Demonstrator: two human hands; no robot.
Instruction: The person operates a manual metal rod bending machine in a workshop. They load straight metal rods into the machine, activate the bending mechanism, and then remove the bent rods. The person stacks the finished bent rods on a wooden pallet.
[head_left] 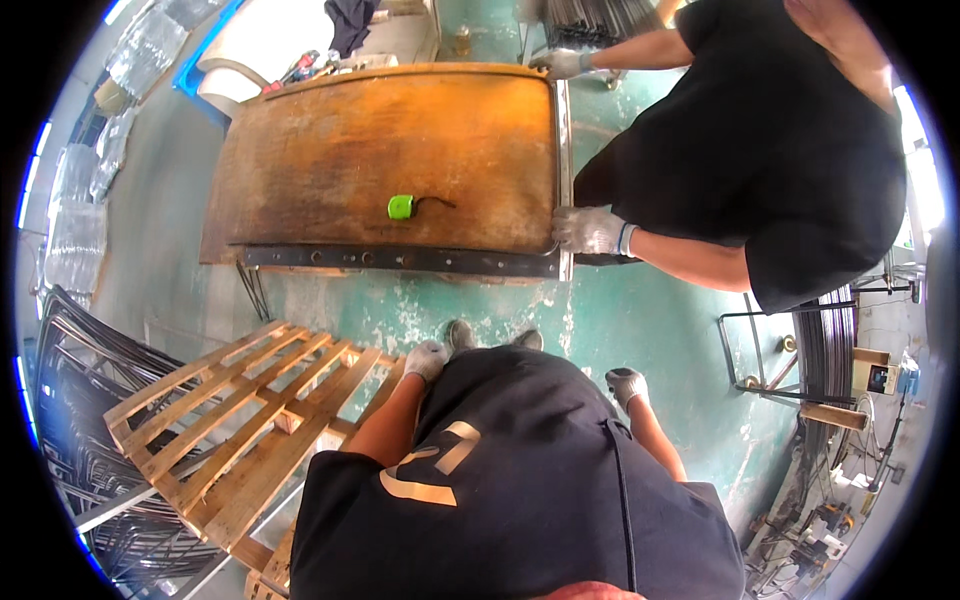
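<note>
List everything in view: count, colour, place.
workbench: 1, orange-brown top, upper centre
likely tape measure: 1, lime green, on workbench
perforated rail: 1, black, workbench's near edge
metal strip: 1, silver, workbench's right edge
co-worker: 1, black top, right of workbench
co-worker's gloved hands: 2, pale, workbench's right end
dark cloth: 1, beyond workbench
clear-wrapped packs: several, far left
pallet: at least 1, light wood, lower left
bent rods: many, dark, lower left
floor: 1, worn green
shoes: 2, greyish, below workbench
left hand: 1, pale glove, near pallet
right hand: 1, pale glove, right of body
</note>
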